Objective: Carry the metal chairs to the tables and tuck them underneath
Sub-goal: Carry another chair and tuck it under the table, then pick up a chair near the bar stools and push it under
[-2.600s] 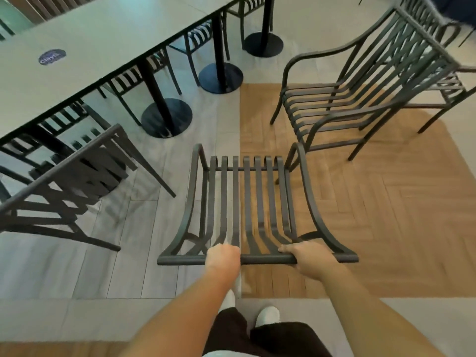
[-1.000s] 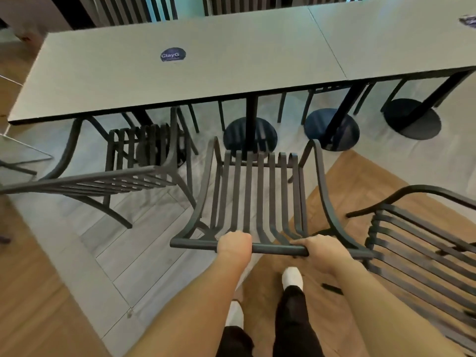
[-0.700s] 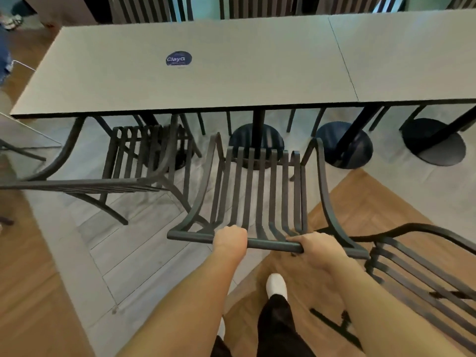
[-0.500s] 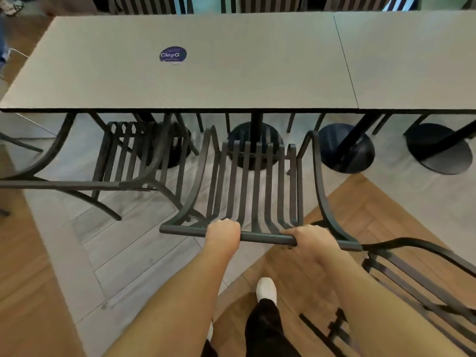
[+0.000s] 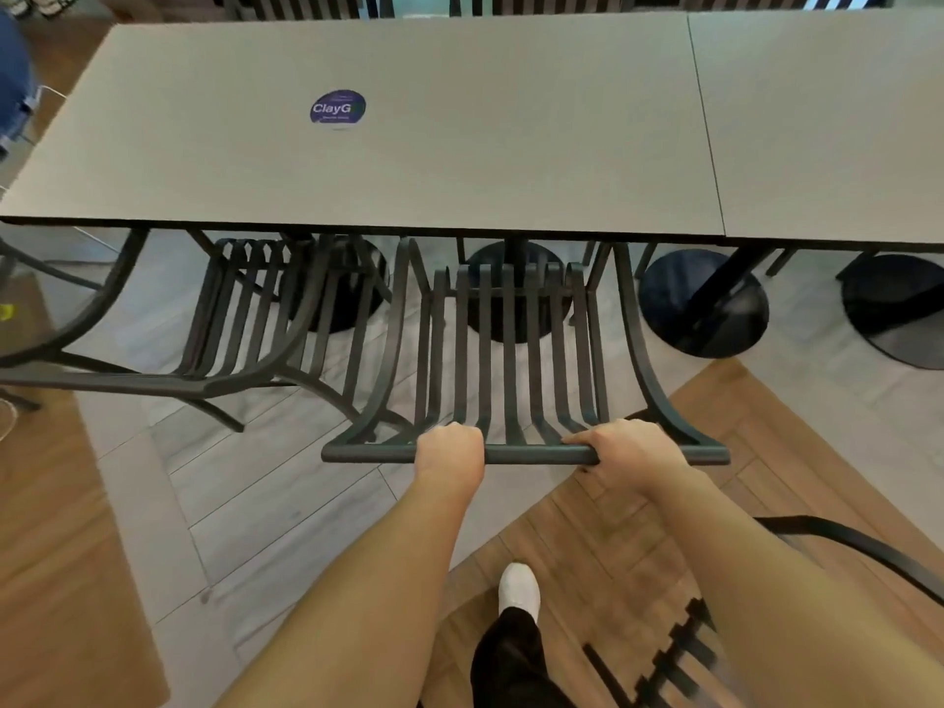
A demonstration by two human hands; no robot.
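While both hands curl over its top rail, the metal chair (image 5: 511, 360) stands with its seat front just under the near edge of the grey surface (image 5: 459, 161). The left hand (image 5: 449, 454) has its fingers clamped round the rail left of centre; the right hand (image 5: 626, 452) grips it further right, fingers wrapped over the bar. A second chair (image 5: 245, 319) sits just beside it on the left, partly tucked under the same surface. A round blue sticker (image 5: 337, 106) lies on top. Black round table bases (image 5: 702, 304) rest on the floor beneath.
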